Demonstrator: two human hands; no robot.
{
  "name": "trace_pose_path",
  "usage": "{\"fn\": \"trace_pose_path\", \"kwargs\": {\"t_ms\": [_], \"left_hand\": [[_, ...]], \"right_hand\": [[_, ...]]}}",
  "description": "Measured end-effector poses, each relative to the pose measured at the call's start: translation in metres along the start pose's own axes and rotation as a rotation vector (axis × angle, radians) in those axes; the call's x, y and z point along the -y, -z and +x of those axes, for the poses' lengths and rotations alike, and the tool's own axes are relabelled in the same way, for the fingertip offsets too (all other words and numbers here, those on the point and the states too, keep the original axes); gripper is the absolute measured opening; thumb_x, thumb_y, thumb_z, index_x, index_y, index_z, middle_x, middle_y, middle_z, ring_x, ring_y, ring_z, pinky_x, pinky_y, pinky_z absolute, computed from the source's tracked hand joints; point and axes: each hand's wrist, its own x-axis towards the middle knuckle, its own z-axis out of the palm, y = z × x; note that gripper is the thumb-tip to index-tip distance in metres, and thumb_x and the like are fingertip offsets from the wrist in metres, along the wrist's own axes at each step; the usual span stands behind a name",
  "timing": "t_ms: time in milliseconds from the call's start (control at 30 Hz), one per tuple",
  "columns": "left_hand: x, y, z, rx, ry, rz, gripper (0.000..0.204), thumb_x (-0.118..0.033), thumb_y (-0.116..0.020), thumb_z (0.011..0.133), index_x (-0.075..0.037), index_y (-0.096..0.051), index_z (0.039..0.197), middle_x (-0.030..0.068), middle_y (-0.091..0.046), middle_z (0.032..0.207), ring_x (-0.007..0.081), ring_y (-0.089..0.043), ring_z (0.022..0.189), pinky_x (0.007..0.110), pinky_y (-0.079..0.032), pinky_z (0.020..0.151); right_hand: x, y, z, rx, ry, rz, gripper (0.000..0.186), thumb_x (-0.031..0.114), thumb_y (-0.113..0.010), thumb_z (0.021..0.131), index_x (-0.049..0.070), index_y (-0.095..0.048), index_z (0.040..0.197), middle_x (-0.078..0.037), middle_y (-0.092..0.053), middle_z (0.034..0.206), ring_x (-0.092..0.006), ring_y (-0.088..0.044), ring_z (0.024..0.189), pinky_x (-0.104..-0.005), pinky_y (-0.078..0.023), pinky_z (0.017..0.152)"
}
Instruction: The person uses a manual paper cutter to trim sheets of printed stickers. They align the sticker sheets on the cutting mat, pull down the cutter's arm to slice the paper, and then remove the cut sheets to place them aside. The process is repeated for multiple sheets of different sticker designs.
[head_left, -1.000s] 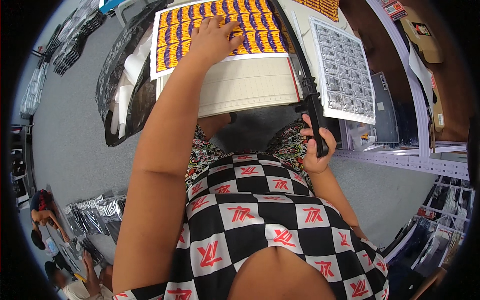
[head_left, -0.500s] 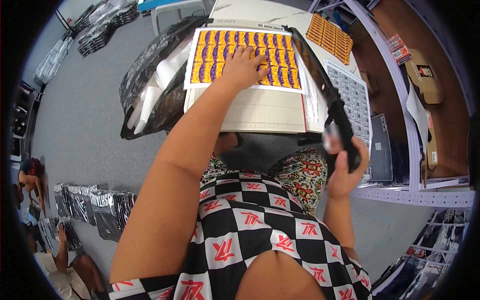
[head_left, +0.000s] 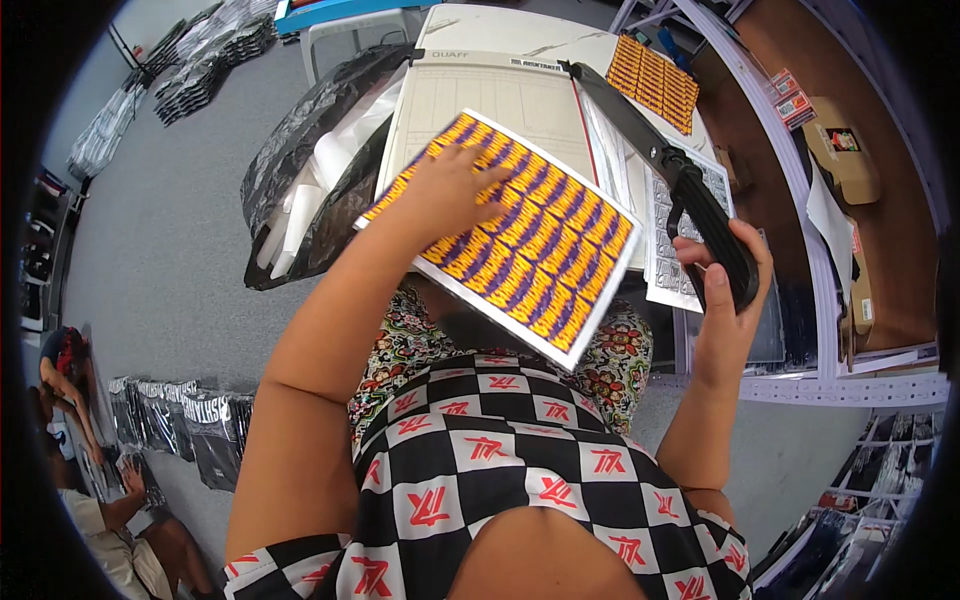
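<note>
A white-bordered sheet printed with rows of orange and purple labels (head_left: 545, 250) lies turned at an angle, its near corner out past the front edge of the paper cutter (head_left: 480, 95). My left hand (head_left: 455, 195) rests on its upper left part, fingers spread and flat. On the right, my right hand (head_left: 735, 300) is closed round the black handle of the cutter's arm (head_left: 715, 230). That arm slants from the bed's far right corner toward me. Whether more sheets lie under the top one, I cannot tell.
Left of the cutter hangs a black plastic bag (head_left: 300, 150) with white rolls inside. Another orange sheet (head_left: 655, 85) and a grey-printed sheet (head_left: 680, 240) lie to the right. A purple metal shelf (head_left: 800, 200) stands beyond. Two people and packed garments are at lower left.
The orange and purple sheet has been pulled toward me and turned clockwise, baring the cutter bed. My left hand moved with it. The right hand and handle shifted slightly up and right.
</note>
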Motion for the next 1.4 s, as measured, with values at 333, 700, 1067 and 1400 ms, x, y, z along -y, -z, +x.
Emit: {"fn": "trace_pose_path", "kwargs": {"t_ms": [333, 700, 1067, 1400], "left_hand": [[0.049, -0.015, 0.049, -0.150, 0.372, 0.068, 0.050, -0.052, -0.046, 0.078, -0.026, -0.044, 0.121, 0.0119, -0.035, 0.128, 0.0318, -0.028, 0.120, 0.049, -0.026, 0.095], [0.048, -0.034, 0.083, -0.304, 0.498, 0.125, 0.049, -0.048, -0.041, 0.081, -0.022, -0.044, 0.122, 0.0108, -0.034, 0.130, 0.0268, -0.026, 0.123, 0.049, -0.025, 0.094], [0.043, -0.036, 0.086, -0.226, 0.309, 0.092, 0.041, -0.041, -0.038, 0.085, -0.023, -0.044, 0.122, 0.0061, -0.035, 0.130, 0.0222, -0.029, 0.123, 0.053, -0.021, 0.096], [0.045, -0.038, 0.088, -0.217, 0.331, 0.123, 0.043, -0.042, -0.037, 0.085, -0.025, -0.041, 0.124, 0.0051, -0.033, 0.132, 0.0211, -0.028, 0.123, 0.051, -0.023, 0.096]], "right_hand": [[0.012, 0.001, 0.003, 0.037, -0.097, -0.080, 0.040, 0.019, -0.052, 0.083, 0.002, -0.038, 0.115, -0.012, -0.058, 0.088, -0.0166, -0.054, 0.088, -0.0294, -0.039, 0.083], [0.014, -0.001, -0.004, 0.011, -0.216, -0.122, 0.038, 0.022, -0.050, 0.084, 0.002, -0.039, 0.114, -0.013, -0.058, 0.088, -0.0183, -0.055, 0.088, -0.0283, -0.041, 0.078], [-0.011, 0.001, -0.022, 0.072, -0.051, -0.114, 0.035, 0.017, -0.045, 0.085, -0.001, -0.037, 0.114, -0.016, -0.057, 0.087, -0.0259, -0.056, 0.090, -0.0368, -0.040, 0.085], [-0.019, 0.002, -0.029, 0.072, -0.027, -0.131, 0.035, 0.016, -0.045, 0.085, -0.001, -0.037, 0.114, -0.017, -0.057, 0.085, -0.0258, -0.056, 0.090, -0.0363, -0.040, 0.084]]}}
